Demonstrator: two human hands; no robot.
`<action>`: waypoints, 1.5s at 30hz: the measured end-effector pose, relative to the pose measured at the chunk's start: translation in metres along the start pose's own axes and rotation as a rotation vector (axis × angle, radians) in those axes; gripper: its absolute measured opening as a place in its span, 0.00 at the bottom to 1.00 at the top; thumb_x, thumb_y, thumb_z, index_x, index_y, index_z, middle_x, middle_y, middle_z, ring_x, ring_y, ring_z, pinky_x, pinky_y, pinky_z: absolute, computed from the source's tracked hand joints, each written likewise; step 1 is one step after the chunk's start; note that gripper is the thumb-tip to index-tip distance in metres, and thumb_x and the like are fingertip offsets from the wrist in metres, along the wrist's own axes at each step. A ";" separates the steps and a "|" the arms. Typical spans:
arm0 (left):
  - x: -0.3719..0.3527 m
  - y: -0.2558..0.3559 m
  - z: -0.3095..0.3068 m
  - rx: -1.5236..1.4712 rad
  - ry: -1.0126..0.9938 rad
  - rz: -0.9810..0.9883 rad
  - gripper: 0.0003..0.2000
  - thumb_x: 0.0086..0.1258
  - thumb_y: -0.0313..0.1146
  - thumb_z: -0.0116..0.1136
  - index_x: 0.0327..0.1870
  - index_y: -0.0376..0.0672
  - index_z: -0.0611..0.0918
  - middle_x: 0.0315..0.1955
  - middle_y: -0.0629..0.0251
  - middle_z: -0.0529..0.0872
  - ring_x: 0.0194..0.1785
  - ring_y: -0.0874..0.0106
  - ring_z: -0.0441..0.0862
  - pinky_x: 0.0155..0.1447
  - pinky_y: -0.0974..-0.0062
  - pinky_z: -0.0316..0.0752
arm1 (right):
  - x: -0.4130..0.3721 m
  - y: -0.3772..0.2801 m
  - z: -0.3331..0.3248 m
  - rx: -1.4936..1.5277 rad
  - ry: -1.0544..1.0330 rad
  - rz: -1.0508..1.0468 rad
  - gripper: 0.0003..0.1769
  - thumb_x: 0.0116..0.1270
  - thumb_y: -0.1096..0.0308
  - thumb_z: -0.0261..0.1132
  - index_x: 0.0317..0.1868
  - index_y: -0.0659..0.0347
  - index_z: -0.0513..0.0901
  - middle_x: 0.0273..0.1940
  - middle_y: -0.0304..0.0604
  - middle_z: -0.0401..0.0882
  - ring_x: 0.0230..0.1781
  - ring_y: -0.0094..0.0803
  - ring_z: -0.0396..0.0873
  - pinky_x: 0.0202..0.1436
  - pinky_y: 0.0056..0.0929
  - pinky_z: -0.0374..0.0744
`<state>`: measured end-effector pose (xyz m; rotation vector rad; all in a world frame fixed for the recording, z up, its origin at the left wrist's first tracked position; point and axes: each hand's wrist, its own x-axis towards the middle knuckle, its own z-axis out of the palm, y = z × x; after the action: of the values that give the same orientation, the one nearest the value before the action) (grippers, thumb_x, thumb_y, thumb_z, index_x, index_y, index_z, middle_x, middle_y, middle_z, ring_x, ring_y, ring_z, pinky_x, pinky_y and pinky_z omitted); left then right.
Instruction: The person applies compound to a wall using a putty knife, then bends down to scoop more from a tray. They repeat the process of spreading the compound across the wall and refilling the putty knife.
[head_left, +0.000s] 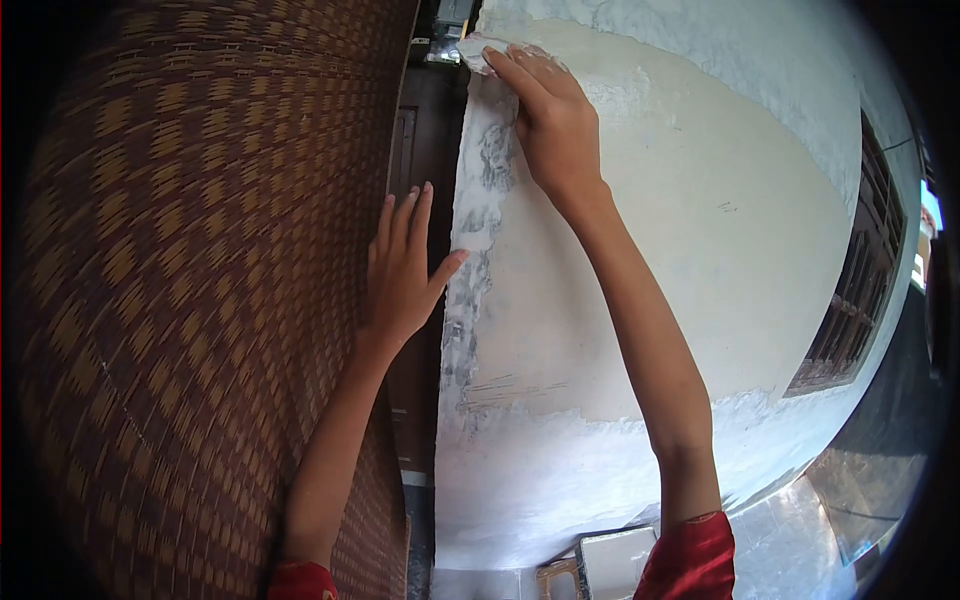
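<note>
High up at the left edge of the pale wall [680, 230], my right hand [555, 110] grips a flat, whitish, paste-covered piece [478, 52] and holds it against the wall's corner. What the piece is cannot be made out. Down the corner below it runs a strip of uneven white and grey paste [470, 235]. My left hand [403, 262] is raised with its fingers spread and holds nothing. It is beside the wall's edge, in front of the dark gap, with the thumb close to the paste strip.
A brown woven panel [210, 250] stands close on the left. A dark door [425, 150] shows in the gap. A barred window [850, 290] is at the right. Framed objects [615, 562] lie low near the wall's foot.
</note>
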<state>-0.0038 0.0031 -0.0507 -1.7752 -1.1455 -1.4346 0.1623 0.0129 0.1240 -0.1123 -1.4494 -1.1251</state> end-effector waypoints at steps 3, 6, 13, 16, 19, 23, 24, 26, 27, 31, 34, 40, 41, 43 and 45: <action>-0.001 0.000 -0.002 -0.013 0.011 0.004 0.43 0.69 0.55 0.60 0.78 0.42 0.55 0.74 0.52 0.61 0.78 0.47 0.51 0.75 0.47 0.53 | 0.005 0.007 0.009 -0.031 0.013 -0.022 0.27 0.54 0.83 0.61 0.54 0.50 0.85 0.54 0.48 0.84 0.57 0.46 0.80 0.66 0.44 0.75; 0.000 0.002 -0.004 -0.010 0.016 -0.014 0.44 0.67 0.55 0.61 0.78 0.42 0.55 0.73 0.51 0.62 0.78 0.47 0.52 0.75 0.46 0.53 | 0.009 0.009 0.018 -0.039 0.021 -0.013 0.27 0.54 0.83 0.61 0.55 0.50 0.85 0.54 0.48 0.83 0.58 0.46 0.80 0.68 0.45 0.73; -0.004 0.000 0.002 -0.035 0.026 -0.011 0.44 0.67 0.55 0.62 0.78 0.42 0.56 0.72 0.49 0.64 0.78 0.46 0.53 0.75 0.47 0.53 | -0.007 -0.001 0.020 -0.061 -0.071 0.065 0.25 0.58 0.82 0.59 0.54 0.52 0.85 0.57 0.50 0.82 0.63 0.46 0.77 0.70 0.46 0.70; -0.004 0.000 0.005 -0.051 0.011 -0.036 0.44 0.67 0.54 0.62 0.77 0.42 0.57 0.71 0.49 0.65 0.77 0.46 0.54 0.75 0.47 0.53 | -0.014 -0.002 0.018 -0.040 -0.149 0.109 0.24 0.59 0.82 0.58 0.54 0.54 0.85 0.58 0.52 0.81 0.65 0.46 0.75 0.71 0.45 0.69; -0.004 -0.001 0.005 -0.059 0.015 -0.031 0.44 0.67 0.54 0.63 0.77 0.42 0.57 0.71 0.49 0.64 0.77 0.45 0.54 0.75 0.48 0.53 | -0.024 -0.011 0.014 -0.014 -0.207 0.165 0.23 0.59 0.83 0.57 0.54 0.56 0.85 0.59 0.52 0.80 0.66 0.46 0.74 0.72 0.45 0.68; -0.005 -0.001 0.008 -0.063 0.031 -0.036 0.44 0.66 0.53 0.63 0.77 0.41 0.57 0.73 0.50 0.63 0.77 0.45 0.55 0.75 0.48 0.54 | -0.040 -0.030 0.006 -0.012 -0.263 0.176 0.23 0.60 0.83 0.57 0.54 0.59 0.84 0.59 0.53 0.80 0.66 0.45 0.74 0.73 0.45 0.67; -0.006 -0.001 0.009 -0.070 0.044 -0.038 0.44 0.66 0.53 0.64 0.77 0.41 0.57 0.74 0.51 0.62 0.77 0.45 0.55 0.76 0.49 0.54 | -0.045 -0.035 0.006 0.001 -0.280 0.189 0.23 0.59 0.83 0.57 0.54 0.59 0.84 0.59 0.53 0.80 0.66 0.45 0.74 0.73 0.45 0.67; -0.006 0.000 0.009 -0.083 0.048 -0.053 0.44 0.66 0.52 0.64 0.77 0.40 0.57 0.74 0.51 0.62 0.77 0.45 0.55 0.76 0.49 0.53 | -0.055 -0.045 0.003 0.013 -0.299 0.201 0.23 0.59 0.83 0.57 0.55 0.60 0.84 0.59 0.54 0.80 0.66 0.45 0.74 0.73 0.45 0.66; -0.006 0.000 0.008 -0.094 0.053 -0.066 0.44 0.66 0.52 0.64 0.77 0.40 0.57 0.74 0.51 0.62 0.77 0.45 0.55 0.76 0.49 0.53 | -0.062 -0.051 0.001 0.033 -0.314 0.219 0.24 0.59 0.82 0.58 0.55 0.59 0.84 0.58 0.54 0.81 0.66 0.45 0.74 0.74 0.45 0.66; -0.009 -0.007 0.017 -0.103 0.107 -0.055 0.46 0.66 0.59 0.60 0.77 0.40 0.56 0.69 0.47 0.67 0.76 0.44 0.56 0.72 0.46 0.57 | -0.092 -0.075 -0.013 0.067 -0.379 0.264 0.26 0.57 0.79 0.60 0.58 0.58 0.83 0.58 0.53 0.81 0.64 0.45 0.76 0.74 0.47 0.64; -0.011 -0.008 0.015 -0.101 0.136 -0.059 0.49 0.62 0.61 0.63 0.77 0.39 0.56 0.69 0.47 0.67 0.76 0.44 0.56 0.72 0.46 0.58 | -0.111 -0.095 -0.034 0.087 -0.412 0.284 0.26 0.57 0.79 0.62 0.58 0.57 0.83 0.56 0.51 0.83 0.63 0.44 0.77 0.73 0.47 0.67; 0.014 -0.005 -0.015 0.103 0.081 0.008 0.54 0.54 0.57 0.72 0.77 0.39 0.55 0.71 0.50 0.64 0.78 0.47 0.53 0.73 0.47 0.57 | -0.051 -0.085 -0.083 0.236 -0.168 0.332 0.23 0.60 0.85 0.63 0.57 0.60 0.83 0.47 0.52 0.87 0.45 0.38 0.88 0.50 0.34 0.85; 0.020 -0.003 -0.020 0.119 0.095 0.008 0.55 0.54 0.61 0.70 0.78 0.40 0.56 0.71 0.51 0.64 0.78 0.49 0.52 0.72 0.45 0.57 | -0.033 -0.073 -0.080 0.241 -0.070 0.435 0.21 0.62 0.81 0.62 0.56 0.62 0.83 0.44 0.52 0.87 0.44 0.42 0.87 0.49 0.33 0.84; 0.029 -0.005 -0.021 0.160 0.119 0.053 0.55 0.54 0.63 0.68 0.78 0.41 0.56 0.72 0.52 0.64 0.78 0.49 0.52 0.72 0.45 0.58 | 0.002 -0.039 -0.072 0.205 0.074 0.570 0.20 0.66 0.76 0.62 0.58 0.65 0.81 0.42 0.54 0.87 0.40 0.39 0.87 0.45 0.29 0.83; 0.031 -0.010 -0.017 0.204 0.148 0.092 0.55 0.54 0.66 0.67 0.78 0.42 0.57 0.72 0.53 0.63 0.78 0.49 0.52 0.71 0.45 0.58 | 0.021 0.002 -0.059 0.142 0.137 0.632 0.22 0.67 0.72 0.63 0.62 0.64 0.80 0.42 0.56 0.87 0.37 0.32 0.87 0.43 0.27 0.83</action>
<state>-0.0187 0.0016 -0.0174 -1.5353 -1.0777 -1.3206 0.2000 -0.0366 0.1299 -0.3586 -1.2388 -0.5025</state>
